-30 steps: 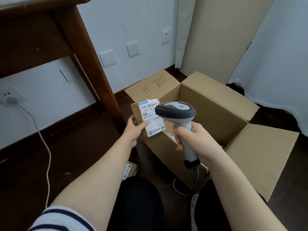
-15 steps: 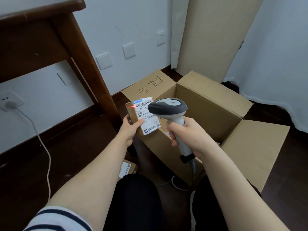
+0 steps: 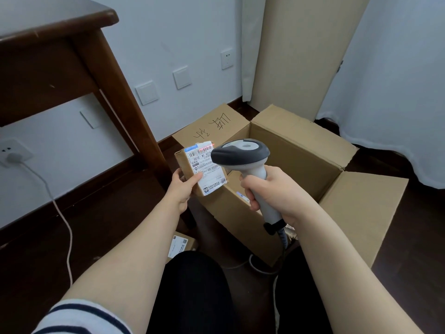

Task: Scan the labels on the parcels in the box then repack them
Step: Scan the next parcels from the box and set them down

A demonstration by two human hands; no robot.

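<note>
My left hand (image 3: 183, 188) holds a small brown parcel (image 3: 186, 162) upright, its white shipping label (image 3: 207, 169) facing me. My right hand (image 3: 272, 191) grips a grey and white barcode scanner (image 3: 240, 154) by the handle, head pointed at the label. A red scan line glows across the label's top edge. Behind them stands the large open cardboard box (image 3: 301, 150), flaps spread, with a bit of another label visible inside. A second small parcel (image 3: 181, 244) lies on the floor by my knee.
A dark wooden table leg (image 3: 125, 109) stands just left of the box. A white cable (image 3: 65, 222) runs from a wall socket across the dark floor. A tall cardboard sheet (image 3: 301, 51) and white curtains stand behind the box.
The red scan line has shifted from the parcel's left edge to the top of the label. Parcel and scanner stay close together.
</note>
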